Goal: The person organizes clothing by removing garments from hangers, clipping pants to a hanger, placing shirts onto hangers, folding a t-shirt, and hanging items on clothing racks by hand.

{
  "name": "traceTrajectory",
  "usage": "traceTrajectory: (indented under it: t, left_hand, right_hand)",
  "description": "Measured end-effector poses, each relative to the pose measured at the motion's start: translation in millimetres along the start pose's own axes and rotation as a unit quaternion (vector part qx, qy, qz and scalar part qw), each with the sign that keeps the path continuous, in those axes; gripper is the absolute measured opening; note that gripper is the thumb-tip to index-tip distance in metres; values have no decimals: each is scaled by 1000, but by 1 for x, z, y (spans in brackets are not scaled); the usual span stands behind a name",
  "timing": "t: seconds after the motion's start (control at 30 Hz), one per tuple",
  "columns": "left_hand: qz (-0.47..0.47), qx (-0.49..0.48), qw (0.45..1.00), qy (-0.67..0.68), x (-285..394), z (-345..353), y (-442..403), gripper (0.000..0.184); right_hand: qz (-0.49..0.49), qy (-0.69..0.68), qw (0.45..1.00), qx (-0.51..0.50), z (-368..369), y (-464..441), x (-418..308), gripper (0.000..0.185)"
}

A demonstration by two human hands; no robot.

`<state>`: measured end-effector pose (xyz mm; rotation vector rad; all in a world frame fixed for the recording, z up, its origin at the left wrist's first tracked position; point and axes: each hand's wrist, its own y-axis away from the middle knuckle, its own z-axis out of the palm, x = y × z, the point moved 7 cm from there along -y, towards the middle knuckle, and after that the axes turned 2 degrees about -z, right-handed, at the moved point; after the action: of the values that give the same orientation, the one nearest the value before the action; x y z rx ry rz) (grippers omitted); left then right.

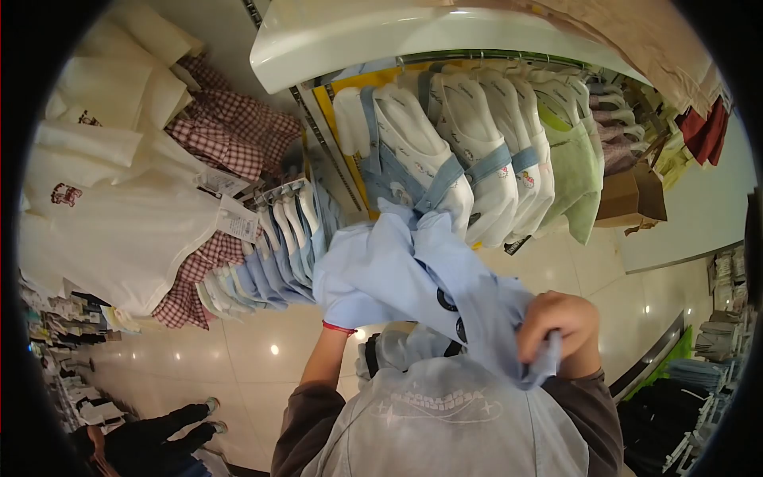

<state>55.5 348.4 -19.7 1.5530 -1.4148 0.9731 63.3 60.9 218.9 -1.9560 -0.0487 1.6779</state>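
A light blue shirt (pixel 381 262) with dark round shapes on its front is stretched out before me. My right hand (pixel 560 330) is closed on a bunched edge of it, at the right. My left hand goes under or into the cloth, so its fingers are hidden. Only the left wrist (pixel 338 327), with a red cord round it, shows below the fabric. Just beyond the shirt hang white tops with blue straps (pixel 429 151), and its upper end overlaps them in view.
Cream tops with red checked cloth (pixel 119 215) hang at the left, near small blue garments (pixel 278 254) on hangers. A pale green top (pixel 568 151) and a cardboard box (pixel 632 195) are at the right. A white shelf (pixel 350 40) juts out above. Another person's legs (pixel 171 425) show lower left.
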Motion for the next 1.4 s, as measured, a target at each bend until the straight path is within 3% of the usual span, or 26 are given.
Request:
traceTrajectory:
  t: [0.07, 0.17, 0.27, 0.37, 0.4, 0.5, 0.63, 0.8, 0.93, 1.13, 1.23, 1.4]
  left_hand:
    - [-16, 2, 1000, -2, -4, -5, 5, 49]
    - [-5, 18, 1000, -20, -8, -11, 9, 49]
    - [69, 67, 993, -69, -8, -14, 9, 50]
    - [115, 128, 973, -154, -8, -18, 14, 51]
    - [123, 149, 963, -186, -3, -20, 16, 52]
    - [117, 36, 966, -229, 5, -19, 14, 58]
    - [260, 24, 919, -296, 83, -14, 25, 54]
    - [305, -25, 902, -303, 102, 24, 18, 50]
    - [273, -66, 922, -265, 84, 51, 12, 47]
    - [173, -121, 961, -179, 16, 68, 12, 43]
    - [108, -152, 972, -139, -25, 74, 17, 41]
    - [-7, -164, 982, -95, -97, 77, 31, 38]
  right_hand:
    - [224, -27, 966, 128, -1, 17, 27, 51]
    - [188, -63, 931, 306, -37, 46, 81, 60]
    - [194, -137, 902, 361, -47, 60, 139, 60]
    - [337, 22, 864, 373, -37, 60, 172, 62]
    - [377, 72, 848, 365, -27, 52, 173, 41]
    - [365, 125, 887, 253, -19, 44, 193, 23]
    - [363, 145, 882, 262, -28, 40, 182, 19]
    - [328, 240, 873, 269, -30, 31, 176, 22]
    - [300, 266, 889, 220, 1, 17, 194, 21]
    - [222, 233, 920, 223, 41, -2, 195, 20]
    - [275, 200, 901, 270, 15, 4, 172, 21]
    - [176, 16, 889, 421, -28, 28, 136, 17]
